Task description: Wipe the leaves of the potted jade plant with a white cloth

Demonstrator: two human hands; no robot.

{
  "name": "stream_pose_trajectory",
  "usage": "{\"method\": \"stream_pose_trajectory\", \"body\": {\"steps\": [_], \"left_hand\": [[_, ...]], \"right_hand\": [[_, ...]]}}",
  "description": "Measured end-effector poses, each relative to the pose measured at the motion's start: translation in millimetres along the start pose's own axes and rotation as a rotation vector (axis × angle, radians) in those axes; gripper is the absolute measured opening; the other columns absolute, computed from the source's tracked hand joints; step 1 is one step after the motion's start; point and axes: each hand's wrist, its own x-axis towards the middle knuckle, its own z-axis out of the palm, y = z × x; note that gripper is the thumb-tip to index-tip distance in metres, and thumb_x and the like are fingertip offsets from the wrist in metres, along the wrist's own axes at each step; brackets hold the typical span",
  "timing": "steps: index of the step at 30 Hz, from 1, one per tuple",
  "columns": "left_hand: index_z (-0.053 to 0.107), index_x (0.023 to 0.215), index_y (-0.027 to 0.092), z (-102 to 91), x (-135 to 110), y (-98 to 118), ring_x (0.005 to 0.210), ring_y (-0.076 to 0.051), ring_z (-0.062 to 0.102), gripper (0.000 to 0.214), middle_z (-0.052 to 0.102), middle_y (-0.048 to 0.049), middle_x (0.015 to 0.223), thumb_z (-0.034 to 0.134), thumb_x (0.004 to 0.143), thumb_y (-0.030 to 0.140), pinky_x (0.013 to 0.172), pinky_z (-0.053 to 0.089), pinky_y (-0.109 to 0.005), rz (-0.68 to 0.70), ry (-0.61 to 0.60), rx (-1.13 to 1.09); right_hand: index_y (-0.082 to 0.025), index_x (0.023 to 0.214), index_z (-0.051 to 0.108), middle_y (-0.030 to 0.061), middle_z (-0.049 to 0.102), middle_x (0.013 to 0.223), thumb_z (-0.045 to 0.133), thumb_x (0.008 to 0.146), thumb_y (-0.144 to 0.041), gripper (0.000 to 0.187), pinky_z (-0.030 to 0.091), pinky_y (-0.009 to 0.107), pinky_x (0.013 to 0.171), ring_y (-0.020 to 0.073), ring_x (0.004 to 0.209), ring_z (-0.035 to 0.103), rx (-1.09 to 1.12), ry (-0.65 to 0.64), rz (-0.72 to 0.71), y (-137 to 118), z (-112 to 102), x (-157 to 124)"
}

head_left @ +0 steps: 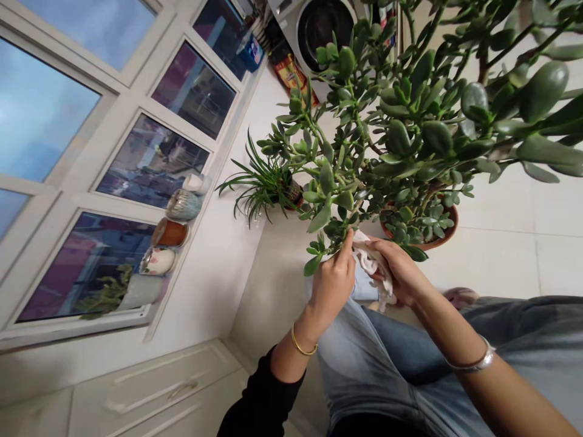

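A large jade plant with thick green leaves grows from a terracotta pot on the pale tiled floor. My left hand is closed in a pinch on a low leaf of the plant, a gold bangle on the wrist. My right hand is closed around a crumpled white cloth, pressed against the same leaf cluster. A silver bracelet sits on the right wrist. My knees in light blue jeans are below both hands.
A spiky green plant stands in a small pot to the left of the jade. Several small pots line the windowsill. A washing machine stands at the back. White cabinet drawers lie under the window.
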Motion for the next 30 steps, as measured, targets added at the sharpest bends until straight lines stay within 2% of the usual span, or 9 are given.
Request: {"method": "stream_pose_trajectory", "body": {"steps": [3,7,10,12,16,18,23,30], "left_hand": [[0.057,0.150,0.026,6.2,-12,4,0.074,-0.017,0.074,0.046,0.078,-0.0120,0.119,0.043,0.106,0.026,0.071,0.063,-0.031,-0.105,0.022,-0.357],[0.064,0.142,0.025,21.8,-24,8,0.092,-0.019,0.074,0.042,0.072,-0.0125,0.131,0.057,0.102,0.037,0.070,0.065,-0.029,-0.392,0.071,-0.847],[0.066,0.138,0.023,29.0,-24,13,0.108,-0.021,0.072,0.045,0.070,-0.0125,0.137,0.065,0.096,0.038,0.087,0.065,-0.032,-0.556,0.110,-1.083],[0.066,0.136,0.022,28.4,-20,21,0.118,-0.022,0.070,0.044,0.069,-0.0117,0.140,0.066,0.094,0.035,0.099,0.061,-0.036,-0.636,0.130,-1.199],[0.063,0.132,0.020,19.1,-8,41,0.133,-0.025,0.064,0.045,0.064,-0.0125,0.147,0.064,0.088,0.031,0.108,0.055,-0.040,-0.775,0.180,-1.390],[0.062,0.131,0.020,13.9,-4,50,0.140,-0.026,0.059,0.045,0.063,-0.0124,0.149,0.062,0.087,0.030,0.113,0.052,-0.041,-0.810,0.194,-1.449],[0.060,0.128,0.023,5.1,0,60,0.147,-0.024,0.052,0.043,0.061,-0.0098,0.152,0.055,0.086,0.029,0.119,0.047,-0.040,-0.849,0.179,-1.513],[0.064,0.123,0.024,3.2,1,58,0.149,-0.024,0.050,0.035,0.062,-0.0071,0.151,0.054,0.090,0.028,0.119,0.046,-0.041,-0.850,0.189,-1.626]], "right_hand": [[-0.021,0.073,0.058,-0.0057,0.052,0.053,0.074,0.066,-0.045,0.030,0.022,0.022,0.038,0.0085,0.044,0.036,-0.008,-0.002,-0.034,2,0,7],[-0.020,0.080,0.063,-0.0045,0.056,0.059,0.073,0.069,-0.044,0.028,0.025,0.022,0.040,0.0090,0.047,0.037,-0.014,0.001,-0.060,6,0,12],[-0.021,0.089,0.067,-0.0053,0.052,0.060,0.070,0.075,-0.049,0.032,0.027,0.023,0.042,0.0100,0.048,0.037,-0.130,0.008,-0.098,10,-3,10],[-0.022,0.099,0.069,-0.0044,0.052,0.064,0.066,0.083,-0.054,0.036,0.031,0.024,0.046,0.0117,0.051,0.040,-0.287,0.046,-0.186,14,-8,8],[-0.022,0.108,0.070,0.0029,0.060,0.084,0.055,0.097,-0.054,0.037,0.046,0.030,0.065,0.0189,0.074,0.054,-0.611,0.204,-0.580,21,-17,4],[-0.023,0.113,0.071,0.0046,0.059,0.089,0.049,0.102,-0.050,0.036,0.048,0.032,0.071,0.0208,0.080,0.056,-0.706,0.206,-0.705,22,-18,5],[-0.022,0.120,0.072,0.0032,0.051,0.085,0.044,0.105,-0.037,0.035,0.049,0.033,0.071,0.0207,0.078,0.055,-0.830,0.098,-0.759,20,-18,13],[-0.020,0.125,0.072,0.0053,0.052,0.092,0.042,0.102,-0.026,0.039,0.049,0.035,0.073,0.0211,0.080,0.058,-1.063,0.088,-0.781,17,-20,19]]}}
